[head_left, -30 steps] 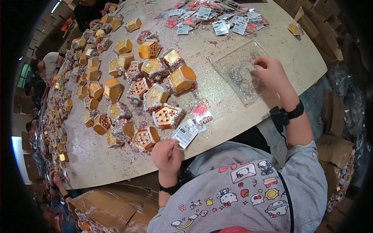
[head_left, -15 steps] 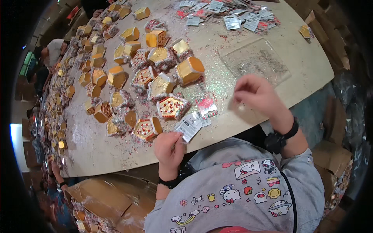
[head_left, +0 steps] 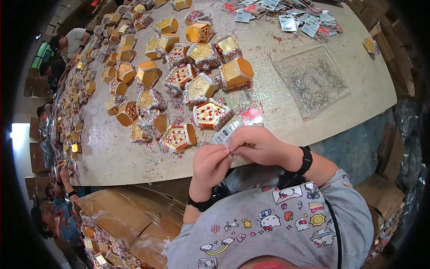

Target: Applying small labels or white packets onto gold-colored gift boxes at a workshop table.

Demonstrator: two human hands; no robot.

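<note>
My left hand point(head_left: 209, 167) and my right hand point(head_left: 259, 145) meet at the near edge of the table, both closed in a pinch with fingertips touching. What lies between them is too small to make out. Just beyond the fingertips, a white and grey printed card tag point(head_left: 225, 132) is partly covered by my right hand. A red and white card tag point(head_left: 252, 115) lies beside it. The nearest ornament is a house-shaped one point(head_left: 211, 113) with a gold front and red and white dots. To the right, a clear shallow tray point(head_left: 280, 67) holds many thin metallic pieces.
Many gold house ornaments point(head_left: 237, 74) crowd the left and middle of the table point(head_left: 112, 166). A heap of card tags point(head_left: 309, 28) lies at the far right. Cardboard boxes point(head_left: 130, 219) stand below the table's edge. Other people point(head_left: 74, 42) are at the far left.
My right hand has come from beside the clear tray to my left hand, and their fingertips now meet. The view has shifted slightly. My left hand stays pinched near the tags.
</note>
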